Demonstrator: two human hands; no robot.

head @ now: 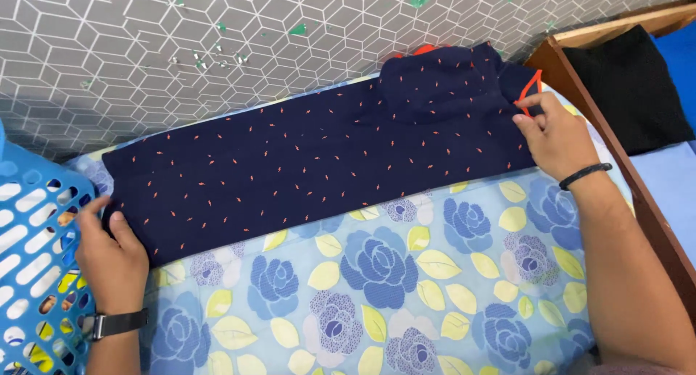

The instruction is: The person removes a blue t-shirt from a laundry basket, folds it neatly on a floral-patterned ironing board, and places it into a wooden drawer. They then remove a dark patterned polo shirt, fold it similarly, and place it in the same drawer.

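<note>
A person spreads a folded navy garment (312,165), dotted with small orange flecks, across a bed, with one hand at each end of the long strip of cloth. The left hand (110,263), a dark watch (116,323) on its wrist, rests at the garment's near-left corner, fingers curled down onto the edge of the fabric; whether it grips the cloth or only presses on it cannot be told. The right hand (554,136), a black band (584,175) around its wrist, sits at the far-right end, fingertips pinched on the cloth just beside an orange-trimmed edge (535,85). The garment runs slantwise between the two hands, lying flat on a floral sheet (406,288) of blue roses and yellow leaves, its far edge close to a grey wall (217,49) patterned with cubes. A blue plastic basket (32,259) stands at the left, touching the left hand's side. A wooden frame (623,165) borders the bed on the right, with a black cloth (627,85) beyond it.
</note>
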